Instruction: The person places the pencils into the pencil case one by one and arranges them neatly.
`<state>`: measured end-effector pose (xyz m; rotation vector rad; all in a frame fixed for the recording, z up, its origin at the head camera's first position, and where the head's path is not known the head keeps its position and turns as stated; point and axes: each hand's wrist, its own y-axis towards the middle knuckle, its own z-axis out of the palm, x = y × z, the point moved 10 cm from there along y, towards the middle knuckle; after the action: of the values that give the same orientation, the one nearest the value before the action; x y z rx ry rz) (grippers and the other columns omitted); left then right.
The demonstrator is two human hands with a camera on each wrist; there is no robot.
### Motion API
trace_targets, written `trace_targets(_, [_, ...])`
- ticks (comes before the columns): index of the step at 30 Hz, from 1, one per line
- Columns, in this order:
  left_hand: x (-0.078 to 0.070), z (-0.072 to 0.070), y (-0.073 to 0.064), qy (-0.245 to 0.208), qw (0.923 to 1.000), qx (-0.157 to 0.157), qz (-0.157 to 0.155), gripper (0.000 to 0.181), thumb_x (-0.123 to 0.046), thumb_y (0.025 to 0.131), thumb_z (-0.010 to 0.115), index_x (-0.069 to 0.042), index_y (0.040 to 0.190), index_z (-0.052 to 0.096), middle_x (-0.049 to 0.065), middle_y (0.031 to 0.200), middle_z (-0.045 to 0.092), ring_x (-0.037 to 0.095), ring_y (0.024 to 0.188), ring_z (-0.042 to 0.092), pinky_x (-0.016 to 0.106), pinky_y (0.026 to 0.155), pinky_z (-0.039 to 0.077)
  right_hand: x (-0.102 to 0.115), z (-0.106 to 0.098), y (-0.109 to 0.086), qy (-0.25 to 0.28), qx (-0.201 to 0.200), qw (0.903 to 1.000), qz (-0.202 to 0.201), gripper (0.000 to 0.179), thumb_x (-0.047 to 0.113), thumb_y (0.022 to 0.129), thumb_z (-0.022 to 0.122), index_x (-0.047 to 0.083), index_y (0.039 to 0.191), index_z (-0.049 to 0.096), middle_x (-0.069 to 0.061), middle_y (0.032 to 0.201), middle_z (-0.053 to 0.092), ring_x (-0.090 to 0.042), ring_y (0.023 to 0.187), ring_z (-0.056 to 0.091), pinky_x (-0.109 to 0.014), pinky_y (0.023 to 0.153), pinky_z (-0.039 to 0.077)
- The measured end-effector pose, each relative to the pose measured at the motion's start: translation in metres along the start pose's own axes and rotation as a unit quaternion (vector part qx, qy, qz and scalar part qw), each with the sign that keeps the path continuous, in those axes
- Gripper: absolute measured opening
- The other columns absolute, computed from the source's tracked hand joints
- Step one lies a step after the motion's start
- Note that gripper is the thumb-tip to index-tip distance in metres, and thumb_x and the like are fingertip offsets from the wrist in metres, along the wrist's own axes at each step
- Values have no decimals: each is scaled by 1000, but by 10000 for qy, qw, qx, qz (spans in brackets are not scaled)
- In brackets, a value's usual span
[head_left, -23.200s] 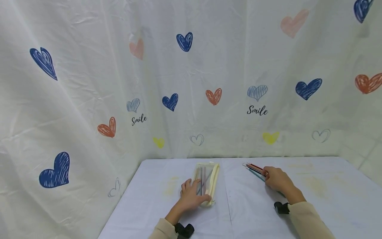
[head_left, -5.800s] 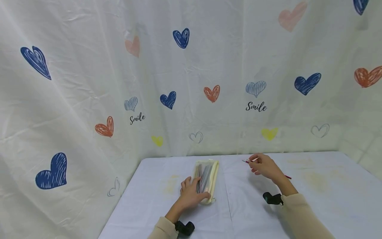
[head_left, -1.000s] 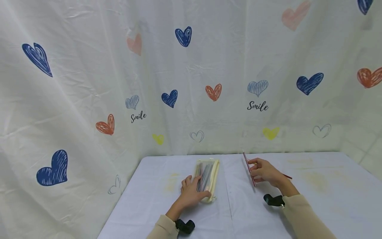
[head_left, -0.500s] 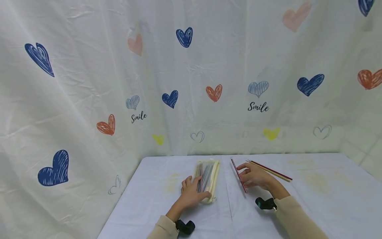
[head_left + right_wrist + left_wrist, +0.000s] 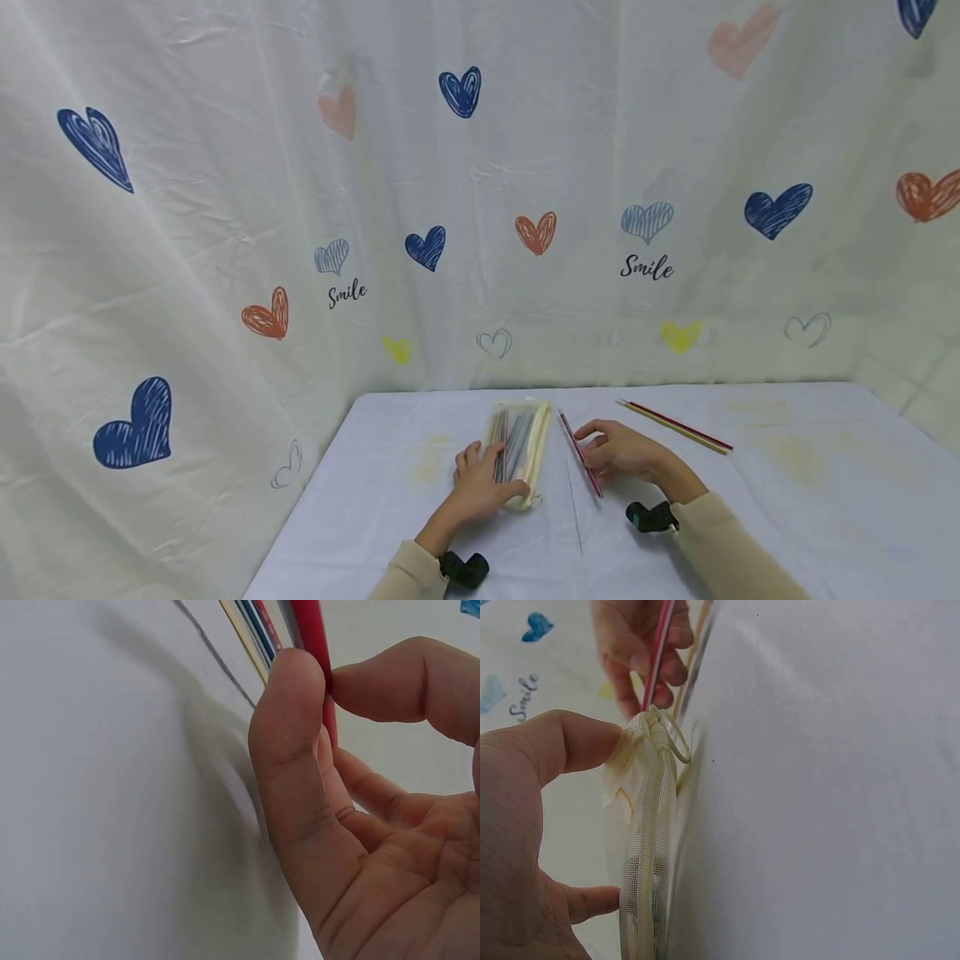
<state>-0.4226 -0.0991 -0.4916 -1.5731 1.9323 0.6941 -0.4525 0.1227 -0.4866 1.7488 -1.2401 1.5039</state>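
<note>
In the head view, a cream mesh pencil pouch (image 5: 534,450) lies on the table with several pencils (image 5: 517,433) in it. My left hand (image 5: 480,485) rests on its near half, fingers spread. The left wrist view shows the thumb and a finger of this hand touching the mesh pouch (image 5: 649,847) well apart. Just right of the pouch, my right hand (image 5: 618,450) pinches a red pencil (image 5: 579,454) between thumb and fingertips, tilted. Close up, the right wrist view has the red pencil (image 5: 311,630) between the tips; its lower part is hidden.
A red pencil (image 5: 693,429) and a yellow pencil (image 5: 678,430) lie side by side on the white-covered table (image 5: 810,517) at the right. Behind the table hangs a white curtain (image 5: 570,150) with printed hearts.
My right hand has carried the red pencil left and nearer, beside the pouch, uncovering the two pencils on the table. Since the oldest frame, the pouch has filled with more pencils. The left hand stays put.
</note>
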Motion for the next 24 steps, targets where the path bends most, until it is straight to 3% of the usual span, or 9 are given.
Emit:
trace_targets(6, [1, 1, 1, 40, 10000, -43, 13, 91, -52, 75, 75, -13, 152, 46, 29, 160, 23, 45, 147, 18, 70, 114, 21, -1, 15, 5, 82, 215, 9997, 6, 53, 1, 87, 65, -7, 135, 45, -7, 93, 59, -18, 76, 60, -33, 67, 57])
trace_targets(11, [0, 2, 2, 44, 10000, -61, 31, 91, -52, 74, 76, -13, 152, 46, 29, 159, 24, 45, 146, 19, 70, 113, 22, 1, 25, 6, 21, 161, 9999, 14, 52, 1, 86, 65, -7, 134, 47, -7, 92, 58, -18, 74, 58, -31, 64, 56])
trace_targets(18, [1, 1, 2, 37, 9999, -100, 44, 91, -51, 74, 77, -12, 151, 47, 30, 158, 25, 45, 145, 20, 70, 112, 22, 5, 27, 11, -258, -370, 9989, 112, 50, 4, 85, 66, -5, 133, 53, -8, 92, 61, -18, 70, 59, -30, 64, 52])
trace_targets(24, [0, -1, 2, 41, 9999, -103, 57, 91, -52, 75, 77, -12, 151, 47, 30, 158, 25, 46, 145, 20, 70, 112, 23, 6, 24, 18, -201, -756, 9964, 314, 50, 1, 84, 65, -5, 133, 55, -8, 89, 63, -18, 68, 59, -30, 62, 52])
